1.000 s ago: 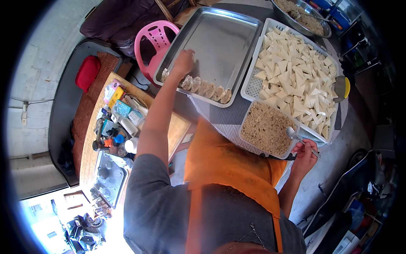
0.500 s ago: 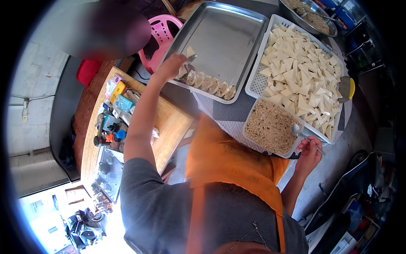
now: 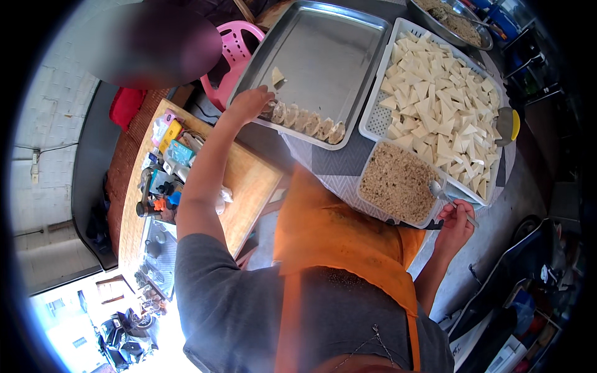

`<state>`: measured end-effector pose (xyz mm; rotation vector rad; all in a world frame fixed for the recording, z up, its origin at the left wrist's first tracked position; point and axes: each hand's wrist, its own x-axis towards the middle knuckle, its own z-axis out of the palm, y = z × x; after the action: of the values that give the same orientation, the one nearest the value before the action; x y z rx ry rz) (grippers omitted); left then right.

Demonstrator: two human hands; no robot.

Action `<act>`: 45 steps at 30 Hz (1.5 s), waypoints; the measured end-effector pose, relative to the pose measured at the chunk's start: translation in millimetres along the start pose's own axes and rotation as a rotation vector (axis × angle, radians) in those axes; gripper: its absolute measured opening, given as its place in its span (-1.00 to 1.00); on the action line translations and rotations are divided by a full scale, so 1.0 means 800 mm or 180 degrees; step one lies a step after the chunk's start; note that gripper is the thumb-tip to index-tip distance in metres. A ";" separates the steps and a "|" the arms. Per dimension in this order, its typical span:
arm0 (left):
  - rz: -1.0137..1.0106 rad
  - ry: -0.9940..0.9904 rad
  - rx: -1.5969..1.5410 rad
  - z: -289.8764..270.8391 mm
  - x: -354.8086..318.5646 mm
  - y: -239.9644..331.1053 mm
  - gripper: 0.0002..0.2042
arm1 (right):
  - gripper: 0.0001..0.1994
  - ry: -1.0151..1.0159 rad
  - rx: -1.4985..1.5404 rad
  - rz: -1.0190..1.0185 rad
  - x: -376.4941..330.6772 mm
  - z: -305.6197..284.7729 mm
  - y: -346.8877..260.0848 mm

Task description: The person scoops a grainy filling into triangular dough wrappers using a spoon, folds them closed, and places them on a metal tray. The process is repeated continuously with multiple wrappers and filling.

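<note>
My left hand (image 3: 250, 104) is over the near left corner of a shallow metal tray (image 3: 323, 56), fingers curled down at the end of a row of filled pale pieces (image 3: 309, 122). Its fingertips touch or nearly touch the end piece; what they grip, if anything, is hidden. Just beyond lies a lone pale triangle (image 3: 277, 76), which looks like tofu. In my right hand (image 3: 457, 222) is a metal spoon (image 3: 443, 194), its bowl resting at the right edge of a crumbly brownish filling (image 3: 397, 180) in a plastic tub (image 3: 367, 198).
A white perforated crate (image 3: 373, 123) heaped with pale triangles (image 3: 438, 102) stands right of the tray. Behind it is a metal bowl (image 3: 448, 31) of similar filling. A pink plastic chair (image 3: 217, 93) and a wooden table (image 3: 249, 186) with small items are at left.
My left hand has drawn back slightly toward the tray's left corner, leaving the lone triangle in fuller view. My right hand and the spoon have stayed nearly still.
</note>
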<state>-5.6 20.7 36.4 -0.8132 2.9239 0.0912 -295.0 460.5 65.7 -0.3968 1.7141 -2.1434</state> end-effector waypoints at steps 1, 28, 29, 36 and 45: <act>0.0218 0.0229 0.0016 0.010 0.000 -0.006 -0.84 | -0.85 -0.0026 0.0015 -0.0002 -0.001 -0.001 0.000; 0.0379 -0.0267 -0.1455 -0.004 0.018 -0.034 -0.66 | -0.85 -0.0090 0.0051 -0.0025 -0.001 0.001 0.001; 0.0298 -0.0195 -0.1453 -0.003 0.020 -0.035 -0.67 | -0.85 -0.0078 0.0052 -0.0021 -0.001 0.001 0.001; -0.0998 0.1342 -0.1240 0.020 0.083 -0.056 -0.78 | -0.84 -0.0066 0.0028 -0.0010 0.001 0.006 -0.004; -0.0722 0.0516 -0.0925 0.038 0.123 -0.058 -0.71 | -0.85 0.0060 -0.0056 -0.0059 -0.006 -0.003 -0.011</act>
<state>-62.5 -66.7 -6.4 -1.2436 2.9822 0.4600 -293.0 466.5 73.5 -0.4000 1.7471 -2.1530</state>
